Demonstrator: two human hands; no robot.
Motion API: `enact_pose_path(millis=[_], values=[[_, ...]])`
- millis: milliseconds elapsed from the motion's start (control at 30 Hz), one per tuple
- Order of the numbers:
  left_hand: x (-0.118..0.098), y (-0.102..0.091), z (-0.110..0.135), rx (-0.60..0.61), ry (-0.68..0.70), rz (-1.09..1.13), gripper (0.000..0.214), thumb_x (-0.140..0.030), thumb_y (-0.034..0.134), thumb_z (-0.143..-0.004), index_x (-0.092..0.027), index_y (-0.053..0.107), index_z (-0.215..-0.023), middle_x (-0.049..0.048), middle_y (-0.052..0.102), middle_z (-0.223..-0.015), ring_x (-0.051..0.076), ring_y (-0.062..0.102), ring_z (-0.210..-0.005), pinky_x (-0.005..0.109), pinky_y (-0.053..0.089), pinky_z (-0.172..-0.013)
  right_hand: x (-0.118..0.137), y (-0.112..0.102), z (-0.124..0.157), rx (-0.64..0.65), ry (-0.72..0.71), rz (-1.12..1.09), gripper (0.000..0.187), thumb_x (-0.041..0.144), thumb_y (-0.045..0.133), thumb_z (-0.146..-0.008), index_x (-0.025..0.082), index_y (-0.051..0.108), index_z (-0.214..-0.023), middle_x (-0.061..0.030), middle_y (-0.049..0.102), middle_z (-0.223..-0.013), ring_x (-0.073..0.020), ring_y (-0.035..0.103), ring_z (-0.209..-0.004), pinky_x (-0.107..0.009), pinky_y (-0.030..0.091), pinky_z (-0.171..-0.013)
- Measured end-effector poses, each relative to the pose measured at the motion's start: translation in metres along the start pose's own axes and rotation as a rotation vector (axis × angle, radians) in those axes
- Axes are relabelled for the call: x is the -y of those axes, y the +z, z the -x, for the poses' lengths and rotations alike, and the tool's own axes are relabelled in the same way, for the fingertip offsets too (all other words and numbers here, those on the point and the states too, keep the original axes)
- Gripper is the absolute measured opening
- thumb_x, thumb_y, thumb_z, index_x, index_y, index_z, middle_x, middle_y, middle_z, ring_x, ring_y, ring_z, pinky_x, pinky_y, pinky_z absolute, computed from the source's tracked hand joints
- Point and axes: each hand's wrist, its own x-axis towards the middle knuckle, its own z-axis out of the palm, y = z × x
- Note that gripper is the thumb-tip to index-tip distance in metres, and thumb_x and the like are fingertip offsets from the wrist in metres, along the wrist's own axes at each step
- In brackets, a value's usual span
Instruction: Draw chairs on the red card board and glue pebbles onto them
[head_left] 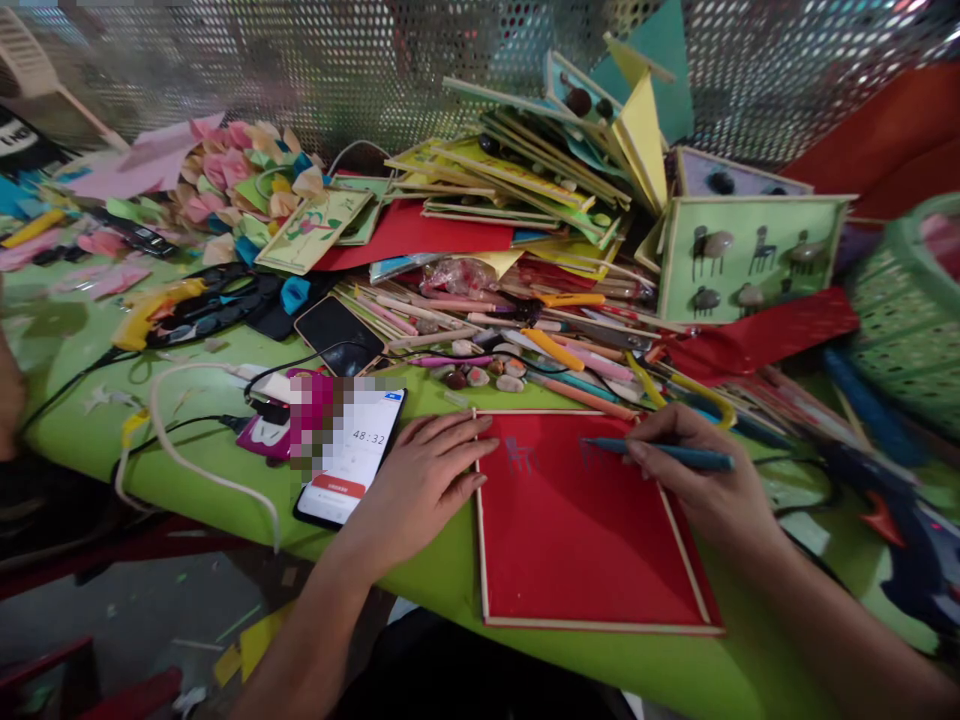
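Observation:
A red card (577, 550) edged with thin pale wooden sticks lies on the green table in front of me. Two small dark chair drawings show near its top edge. My right hand (697, 470) grips a teal-blue marker pen (690, 457), its tip touching the card at the right-hand chair drawing. Flat with fingers stretched out, my left hand (435, 475) rests at the card's left edge, fingertips over the border. Beside that hand lies a lit phone (352, 455) showing a timer.
Behind the card are loose pens, sticks and painted stones (480, 376). Further back rise stacked framed cards (525, 175) and a green card with chair drawings and stones (750, 260). A green basket (911, 310) and a glue gun (911, 540) are right; cables and a purple power strip (266, 435) left.

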Motion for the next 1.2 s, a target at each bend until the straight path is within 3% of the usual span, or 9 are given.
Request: enact_pose_path(millis=[433,700,933,1200], values=[[-0.0004,0.0002,-0.0002,-0.018,0.009,0.003,0.035,-0.028,0.056,-0.105,-0.027,0.064,-0.14,0.0046,0.059,-0.155,0.024,0.052,-0.146,0.051,0.042,-0.121,-0.0016,-0.0004,-0.0011,-0.017,-0.024,0.114,0.011,0.031,0.073,-0.081,0.024,0.065,-0.078,-0.0009,0.066,-0.067,-0.0169,0.057,-0.061,-0.029,0.044,-0.056],[-0.0004,0.0005,-0.0002,-0.014,0.01,0.0,0.036,-0.026,0.057,-0.104,-0.026,0.063,-0.14,0.0039,0.059,-0.155,0.024,0.052,-0.146,0.051,0.043,-0.121,0.0001,0.0,-0.0014,-0.022,0.003,-0.005,0.018,0.036,0.077,-0.083,0.023,0.065,-0.079,-0.0004,0.066,-0.068,-0.0157,0.056,-0.06,-0.028,0.043,-0.056],[-0.0006,-0.0004,-0.0002,-0.014,-0.003,0.009,0.037,-0.026,0.059,-0.103,-0.027,0.065,-0.14,0.005,0.059,-0.155,0.025,0.053,-0.146,0.052,0.044,-0.12,0.0062,0.002,-0.0013,-0.014,0.003,0.038,0.017,0.035,0.076,-0.081,0.023,0.066,-0.077,-0.0003,0.064,-0.065,-0.0143,0.052,-0.056,-0.027,0.04,-0.052],[-0.0013,0.0,-0.0004,-0.008,0.007,-0.01,0.036,-0.027,0.055,-0.105,-0.026,0.063,-0.141,0.0034,0.058,-0.156,0.023,0.051,-0.147,0.051,0.043,-0.12,0.0059,0.0029,-0.0019,-0.003,-0.006,0.08,0.013,0.033,0.073,-0.08,0.023,0.065,-0.078,-0.0011,0.065,-0.067,-0.0159,0.055,-0.059,-0.029,0.043,-0.054]])
